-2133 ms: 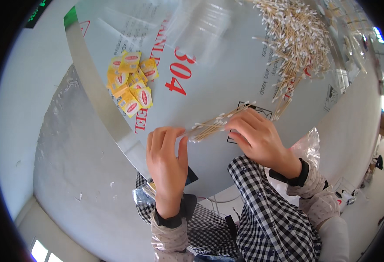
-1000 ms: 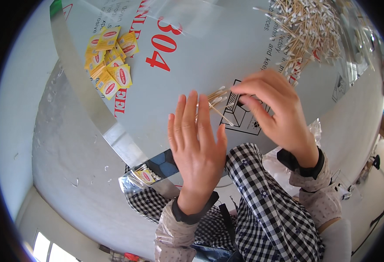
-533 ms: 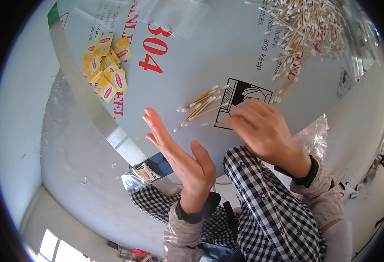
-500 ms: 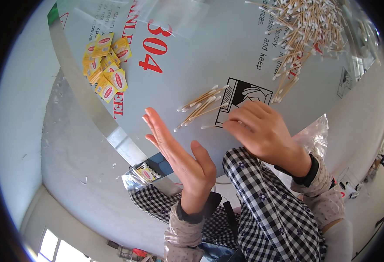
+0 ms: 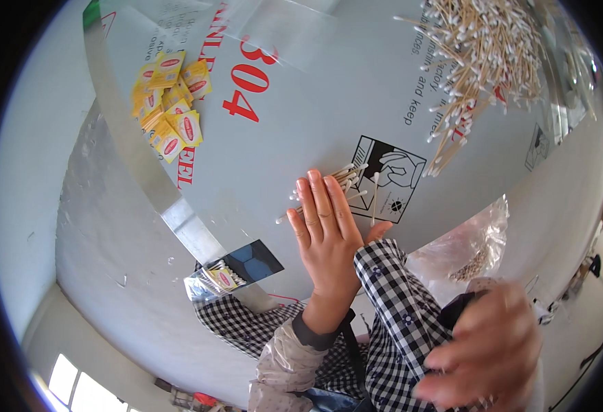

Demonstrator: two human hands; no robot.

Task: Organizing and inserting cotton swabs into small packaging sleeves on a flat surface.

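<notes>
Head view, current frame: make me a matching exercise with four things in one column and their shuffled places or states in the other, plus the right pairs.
Things
1. Left hand
2. Right hand
3. Yellow packets
4. Large heap of cotton swabs

Places or states
A. Upper right of the picture
B. Laid out flat over the small bunch of swabs
C. Upper left of the picture
D. Blurred, at lower right

Pairs: 1-B, 2-D, 3-C, 4-A

Passage: tabletop (image 5: 322,117), middle stretch between yellow packets (image 5: 171,106) and swab pile (image 5: 490,69). Obstacles: those 2 heaps; left hand (image 5: 331,240) across small swab bundle (image 5: 348,176); 1 loose swab (image 5: 375,198) near the thumb.
</notes>
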